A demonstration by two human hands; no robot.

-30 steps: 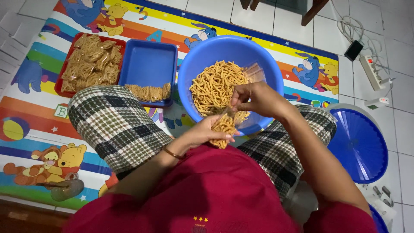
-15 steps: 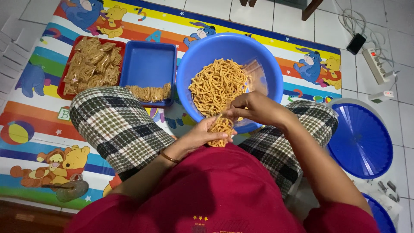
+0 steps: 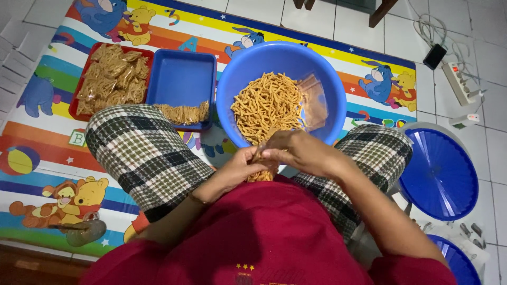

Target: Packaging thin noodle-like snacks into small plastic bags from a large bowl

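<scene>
Both hands meet over my lap, just at the near rim of the blue basin [image 3: 232,79], and between them sits a small clump of orange snack sticks [image 3: 260,174]. My left hand [image 3: 240,171] is curled narrow around the clump from below; my right hand [image 3: 296,153] is folded over the top of it, fingers pinched shut on the sticks. Most of the clump is covered by the two hands, so I cannot tell whether it sits in a small bag or lies loose.

Behind the hands, the basin holds a heap of the same sticks [image 3: 266,103], with a clear plastic bag [image 3: 314,100] lying against its right inner wall; what the bag contains is hard to make out. Left of the basin, a blue tray [image 3: 182,79] carries a short row of packed snacks [image 3: 182,112] along its near edge, partly hidden by my checked knee. A red tray [image 3: 79,92] of packed snacks touches its left side. All rest on a cartoon play mat [image 3: 53,158]. At the right edge of the floor lie two blue round lids [image 3: 438,174], the nearer one cut off by the frame.
</scene>
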